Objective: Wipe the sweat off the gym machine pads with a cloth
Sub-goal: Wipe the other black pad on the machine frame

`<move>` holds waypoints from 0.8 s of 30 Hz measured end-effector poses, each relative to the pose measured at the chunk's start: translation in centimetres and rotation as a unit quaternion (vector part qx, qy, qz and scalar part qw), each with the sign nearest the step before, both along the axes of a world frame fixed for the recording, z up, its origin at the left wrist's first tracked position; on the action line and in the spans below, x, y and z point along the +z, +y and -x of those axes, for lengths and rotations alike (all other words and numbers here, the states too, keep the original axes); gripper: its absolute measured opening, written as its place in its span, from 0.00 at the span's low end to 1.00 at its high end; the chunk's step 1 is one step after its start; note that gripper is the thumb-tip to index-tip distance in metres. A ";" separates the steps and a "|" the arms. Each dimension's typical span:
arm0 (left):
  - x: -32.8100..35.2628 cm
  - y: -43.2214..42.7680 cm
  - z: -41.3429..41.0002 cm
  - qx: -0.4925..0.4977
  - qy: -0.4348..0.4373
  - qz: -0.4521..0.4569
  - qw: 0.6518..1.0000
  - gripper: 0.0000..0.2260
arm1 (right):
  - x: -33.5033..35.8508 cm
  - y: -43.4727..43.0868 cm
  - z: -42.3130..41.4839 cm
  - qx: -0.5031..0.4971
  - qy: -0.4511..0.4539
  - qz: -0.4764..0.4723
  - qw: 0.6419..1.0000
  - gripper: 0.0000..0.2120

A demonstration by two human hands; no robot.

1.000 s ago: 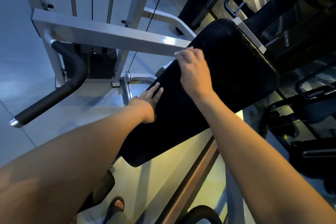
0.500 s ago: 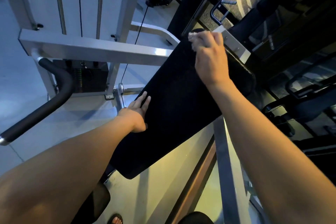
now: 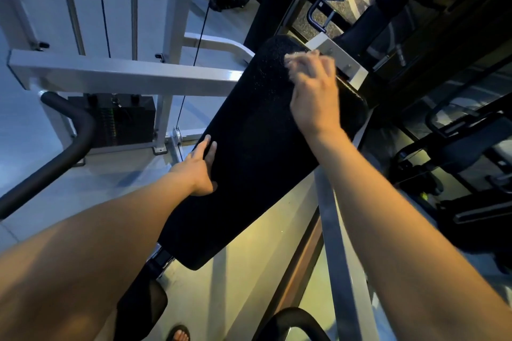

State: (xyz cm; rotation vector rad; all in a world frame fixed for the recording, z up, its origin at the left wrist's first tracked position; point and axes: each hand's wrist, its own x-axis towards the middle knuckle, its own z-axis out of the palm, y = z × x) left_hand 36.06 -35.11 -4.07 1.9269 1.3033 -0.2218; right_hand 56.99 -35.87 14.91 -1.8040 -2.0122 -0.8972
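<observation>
Two hands on black pad (image 3: 249, 174) | left hand (image 3: 201, 171): fingers (image 3: 207, 145) straight, together, flat on its edge | right hand (image 3: 314, 97): blurred, fingers apparently bunching pale cloth (image 3: 294, 58)

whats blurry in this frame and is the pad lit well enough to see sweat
Head view: the right hand is motion-blurred, the pale cloth at its fingertips only a smear; the left hand, on the pad edge, is sharp. Same view: the black pad is dim, with faint speckle near its top only; glare sits on the white crossbar.
</observation>
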 end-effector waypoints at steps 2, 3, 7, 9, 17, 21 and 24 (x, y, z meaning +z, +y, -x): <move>-0.4 0.3 0.1 -0.041 -0.003 -0.030 0.999 0.47 | -3.2 -2.1 1.0 0.044 -0.005 0.083 0.996 0.15; -0.6 0.3 0.1 -0.057 -0.004 -0.035 0.998 0.47 | -4.3 -3.4 1.0 0.075 -0.019 0.129 0.989 0.17; -0.4 0.0 -0.4 -0.050 0.002 -0.042 0.998 0.48 | -1.4 -3.2 -0.9 0.096 -0.059 0.120 0.986 0.17; -0.5 -0.1 -0.8 -0.039 0.019 -0.036 0.998 0.44 | 1.3 -1.8 -1.8 0.060 -0.026 0.038 0.997 0.12; -1.1 -0.2 -1.9 -0.005 0.038 -0.010 0.999 0.52 | 3.1 0.5 -0.8 -0.023 0.038 0.024 0.999 0.14; -0.5 -1.1 -1.9 0.005 -0.013 -0.024 1.000 0.50 | 2.1 -3.9 -3.2 -0.054 0.037 -0.039 0.997 0.15; -0.4 -1.2 -1.9 -0.004 -0.024 -0.031 0.999 0.50 | 0.9 -7.0 -4.0 -0.070 0.061 -0.079 0.993 0.13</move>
